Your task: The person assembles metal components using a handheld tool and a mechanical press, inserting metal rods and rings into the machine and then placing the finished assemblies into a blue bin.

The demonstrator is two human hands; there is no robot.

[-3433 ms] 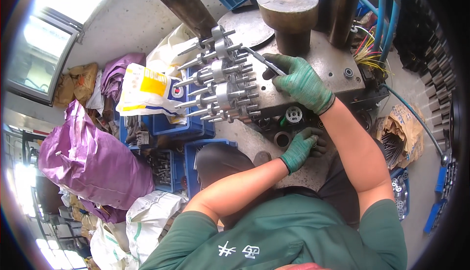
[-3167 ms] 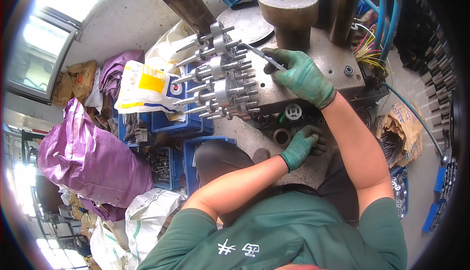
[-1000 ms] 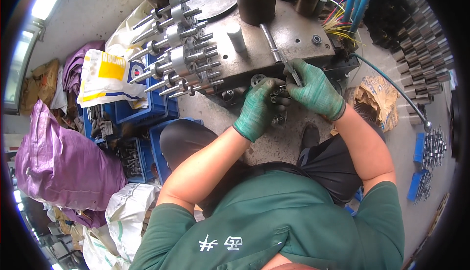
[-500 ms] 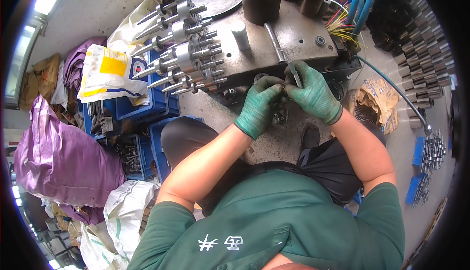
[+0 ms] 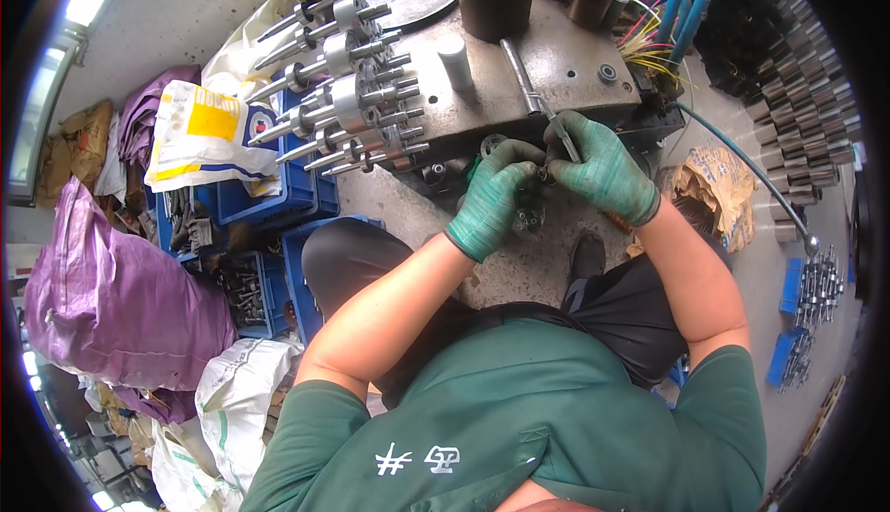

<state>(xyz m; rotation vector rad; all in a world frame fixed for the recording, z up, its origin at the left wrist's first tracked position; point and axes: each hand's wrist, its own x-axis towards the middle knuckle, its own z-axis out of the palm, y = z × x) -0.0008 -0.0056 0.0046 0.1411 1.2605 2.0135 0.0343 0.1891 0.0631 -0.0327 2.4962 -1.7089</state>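
Note:
My right hand, in a green knit glove, is closed around a slim grey metal tool that slants up toward the bench edge; its kind is unclear. My left hand, gloved alike, faces it with fingers pinched together. Between the fingertips shows a small dark piece, too little to name and partly hidden. Just beyond the hands, a thin metal rod lies on the steel bench, its near end by the tool's tip. A grey metal cylinder stands upright left of the rod.
Several shafts with round collars crowd the bench's left side. A small bearing ring lies at the right, near coloured wires. Blue crates and a purple sack stand left; crumpled brown paper sits right.
Both hands have shifted slightly, the right one a little toward me and to the right with the tool in it. The finger grips look much the same.

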